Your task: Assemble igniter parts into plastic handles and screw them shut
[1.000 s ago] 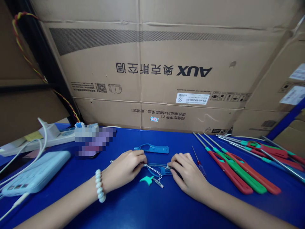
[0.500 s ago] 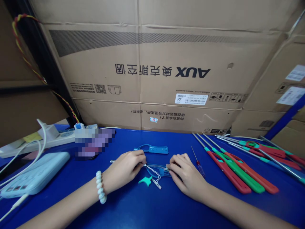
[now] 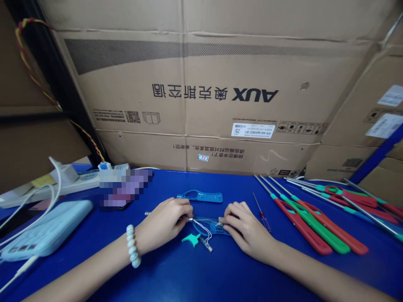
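My left hand point(image 3: 171, 216) is closed on a metal tube point(image 3: 147, 214), whose end shows left of the hand. White wires point(image 3: 204, 228) run from its fingertips to a small igniter piece point(image 3: 208, 245) on the table. Below lies a blue handle half point(image 3: 214, 227), its inside facing up. My right hand point(image 3: 242, 226) has thumb and fingers pinched at that half's right end, by a small pale part; what exactly they grip is hidden. A turquoise trigger point(image 3: 191, 240) lies beside the igniter piece. Behind the hands rests another blue handle half point(image 3: 204, 196).
Right of my hand lies a screwdriver point(image 3: 264, 220). Several long lighters with red, green and orange handles point(image 3: 321, 226) cover the right side. A light blue power bank point(image 3: 47, 228) and power strip point(image 3: 85, 180) with cables occupy the left. Cardboard point(image 3: 201, 105) stands behind.
The turquoise trigger and igniter piece have shifted slightly left and down. The wires have moved a little with them. Both hands stay almost in place.
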### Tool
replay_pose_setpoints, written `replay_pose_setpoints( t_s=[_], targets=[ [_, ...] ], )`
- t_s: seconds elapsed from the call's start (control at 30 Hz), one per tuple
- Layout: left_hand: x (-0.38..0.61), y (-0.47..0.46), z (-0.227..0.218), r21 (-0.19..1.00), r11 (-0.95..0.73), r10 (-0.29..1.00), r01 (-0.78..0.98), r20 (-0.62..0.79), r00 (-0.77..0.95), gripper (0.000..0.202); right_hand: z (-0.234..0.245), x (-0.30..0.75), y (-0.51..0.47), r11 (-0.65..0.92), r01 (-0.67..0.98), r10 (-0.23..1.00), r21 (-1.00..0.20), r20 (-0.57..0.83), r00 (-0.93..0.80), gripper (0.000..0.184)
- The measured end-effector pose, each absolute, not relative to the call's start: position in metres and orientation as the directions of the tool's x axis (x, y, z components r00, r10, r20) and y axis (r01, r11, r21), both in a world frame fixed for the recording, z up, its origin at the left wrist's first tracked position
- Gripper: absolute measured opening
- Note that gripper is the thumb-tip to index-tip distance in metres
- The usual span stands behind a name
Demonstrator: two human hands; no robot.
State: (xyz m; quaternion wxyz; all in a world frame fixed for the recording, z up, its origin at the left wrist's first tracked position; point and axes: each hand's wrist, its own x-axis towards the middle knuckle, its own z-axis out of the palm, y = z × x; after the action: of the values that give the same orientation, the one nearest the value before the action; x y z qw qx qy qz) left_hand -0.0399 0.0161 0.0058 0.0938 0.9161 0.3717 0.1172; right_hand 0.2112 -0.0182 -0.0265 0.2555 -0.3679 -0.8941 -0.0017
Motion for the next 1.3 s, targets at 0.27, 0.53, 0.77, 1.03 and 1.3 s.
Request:
replay_pose_setpoints(
  t_s=[0.27, 0.53, 0.77, 1.03, 1.3],
  targets=[
    [-0.04, 0.014, 0.008, 0.311, -0.675, 0.724, 0.669, 0.109, 0.681, 0.016, -0.03, 0.216, -0.012, 0.687, 0.636, 0.722, -0.352, 0.428, -0.543, 0.009],
    [-0.041, 0.013, 0.009, 0.342, -0.647, 0.743, 0.682, 0.081, 0.664, 0.015, -0.027, 0.214, -0.016, 0.73, 0.64, 0.667, -0.238, 0.451, -0.593, 0.013],
    [-0.039, 0.01, 0.011, 0.347, -0.71, 0.683, 0.613, 0.126, 0.72, 0.026, -0.028, 0.214, -0.017, 0.785, 0.609, 0.504, 0.11, 0.459, -0.732, 0.035],
    [-0.034, 0.003, 0.015, 0.088, -0.828, 0.561, 0.554, 0.104, 0.822, 0.045, -0.03, 0.213, -0.018, 0.765, 0.608, 0.491, 0.21, 0.422, -0.763, 0.036],
    [-0.034, 0.003, 0.013, 0.097, -0.819, 0.573, 0.565, 0.105, 0.813, 0.047, -0.028, 0.211, -0.018, 0.756, 0.651, 0.581, 0.074, 0.383, -0.718, 0.035]
  ],
)
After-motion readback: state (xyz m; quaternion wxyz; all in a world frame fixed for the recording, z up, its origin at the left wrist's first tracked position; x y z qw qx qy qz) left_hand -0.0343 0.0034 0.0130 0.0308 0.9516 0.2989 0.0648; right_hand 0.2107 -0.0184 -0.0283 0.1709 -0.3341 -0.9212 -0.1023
